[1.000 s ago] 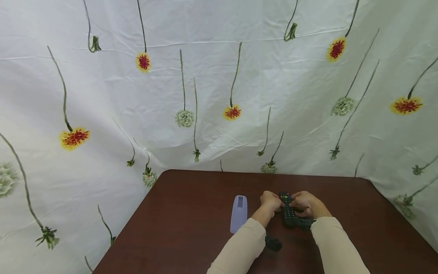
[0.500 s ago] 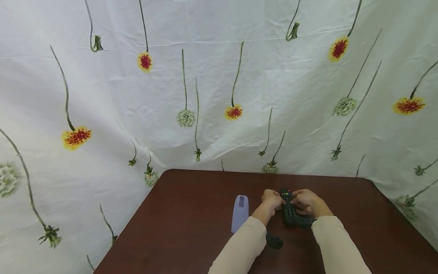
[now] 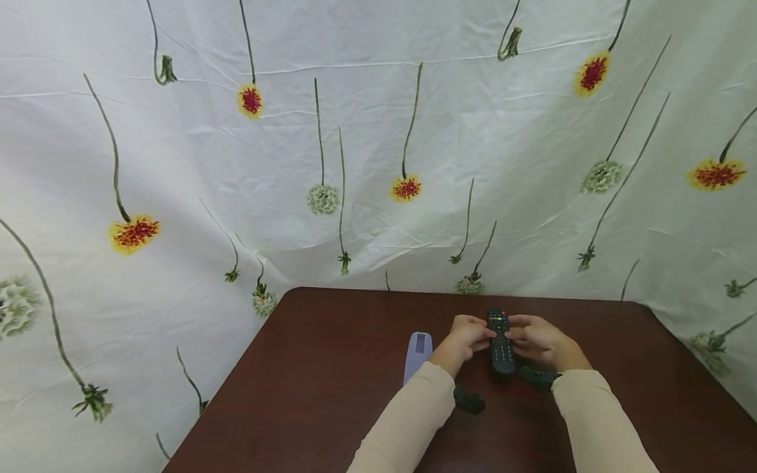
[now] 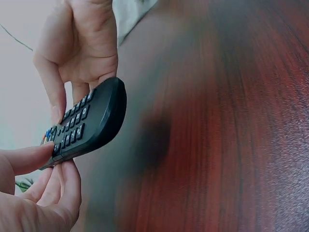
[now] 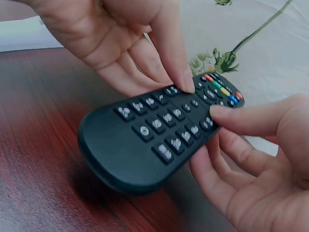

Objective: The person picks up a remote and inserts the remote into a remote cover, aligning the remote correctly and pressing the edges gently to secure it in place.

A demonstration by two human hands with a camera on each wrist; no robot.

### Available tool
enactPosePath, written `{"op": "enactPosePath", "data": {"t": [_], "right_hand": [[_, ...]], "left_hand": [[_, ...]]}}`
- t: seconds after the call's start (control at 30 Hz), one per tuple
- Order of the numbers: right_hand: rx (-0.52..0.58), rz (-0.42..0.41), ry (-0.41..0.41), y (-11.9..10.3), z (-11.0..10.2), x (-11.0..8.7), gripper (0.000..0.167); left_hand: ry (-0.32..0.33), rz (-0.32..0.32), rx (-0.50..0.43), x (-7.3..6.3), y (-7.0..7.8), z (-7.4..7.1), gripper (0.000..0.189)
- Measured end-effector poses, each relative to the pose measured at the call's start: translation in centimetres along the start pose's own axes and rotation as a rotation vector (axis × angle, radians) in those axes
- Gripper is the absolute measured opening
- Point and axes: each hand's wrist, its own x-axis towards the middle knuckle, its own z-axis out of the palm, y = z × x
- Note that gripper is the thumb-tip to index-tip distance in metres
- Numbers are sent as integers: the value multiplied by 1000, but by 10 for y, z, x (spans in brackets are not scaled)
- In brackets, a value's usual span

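Note:
A black remote control (image 3: 502, 345) with rows of buttons and a few coloured keys is held between both hands, tilted above the table. My left hand (image 3: 468, 338) pinches its left edge, and my right hand (image 3: 541, 341) pinches the right edge. In the right wrist view, each thumb lies on the button face of the remote (image 5: 140, 140), with other fingers underneath. The left wrist view shows the remote's rounded end (image 4: 108, 116) raised off the tabletop. A lavender elongated object (image 3: 417, 351) with a darker rectangular patch lies left of my left hand, partly hidden by the forearm.
The dark red-brown wooden table (image 3: 331, 368) has rounded far corners. Behind it hangs a white cloth (image 3: 367, 151) printed with flowers. Dark devices sit at the left wrist (image 3: 469, 399) and the right wrist (image 3: 538, 378).
The remote and both hands have moved up a little in the head view. The right hand's fingers are more spread. The lavender object stays on the table; the head view has shifted slightly.

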Motion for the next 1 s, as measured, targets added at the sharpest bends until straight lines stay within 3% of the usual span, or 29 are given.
{"op": "enactPosePath", "data": {"t": [0.27, 0.53, 0.63, 0.77, 1.0], "right_hand": [[99, -51, -20, -4, -8, -2, 67], [83, -137, -94, -8, -9, 0, 67], [80, -155, -132, -10, -8, 1, 67], [80, -166, -167, -17, -4, 1, 67], [72, -183, -195, -38, 8, 5, 68]], "left_hand": [[-57, 5, -32, 1, 11, -5, 20], [-272, 82, -33, 6, 17, -28, 22], [-326, 97, -23, 8, 21, -34, 23], [-342, 105, -2, 10, 27, -42, 23], [-308, 117, 11, 9, 44, -52, 25]]}}
